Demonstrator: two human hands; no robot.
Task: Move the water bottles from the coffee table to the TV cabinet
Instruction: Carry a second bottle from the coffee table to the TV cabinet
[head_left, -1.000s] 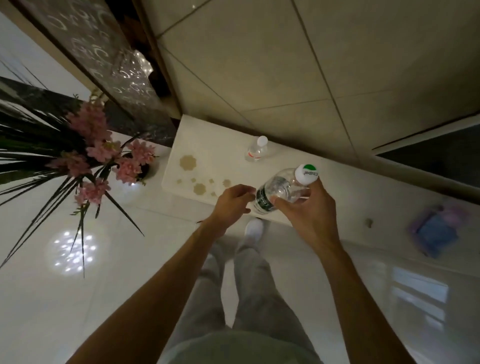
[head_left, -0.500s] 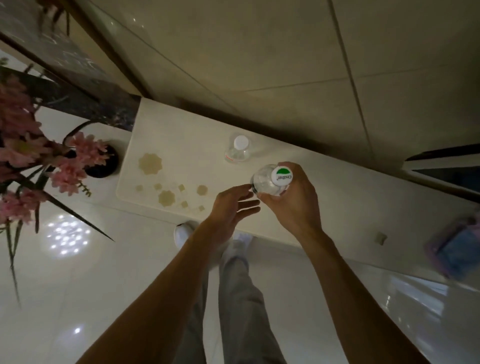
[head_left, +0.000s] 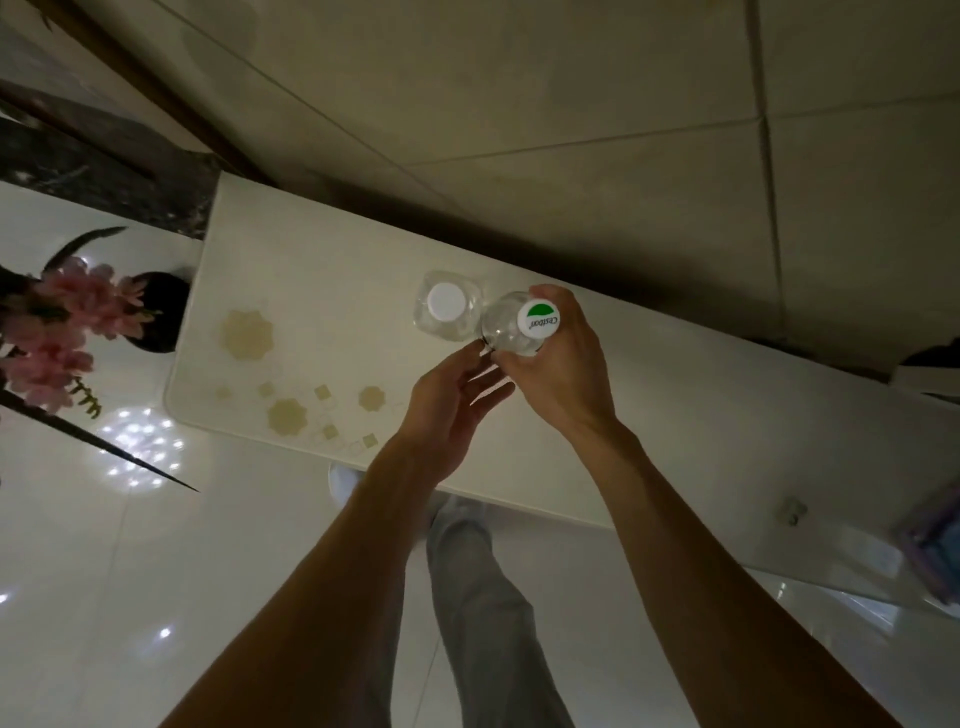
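My right hand (head_left: 561, 374) grips a clear water bottle with a green-and-white cap (head_left: 538, 320), held upright over the white TV cabinet top (head_left: 311, 270). Right beside it, to the left, a second clear bottle with a plain white cap (head_left: 445, 304) stands on the cabinet. My left hand (head_left: 447, 410) is just below and left of the held bottle, fingers straight, fingertips touching its lower side. The bottle's lower body is hidden behind my hands.
The cabinet top carries tan flower and square marks (head_left: 247, 335) at its left end. A dark pot with pink flowers (head_left: 78, 322) stands left of the cabinet on the glossy floor. A blue and purple object (head_left: 930, 545) lies at the right edge. A tiled wall rises behind.
The held bottle went from tilted to upright and moved close beside the white-capped bottle. My left hand opened and came against it. The view moved nearer to the cabinet.
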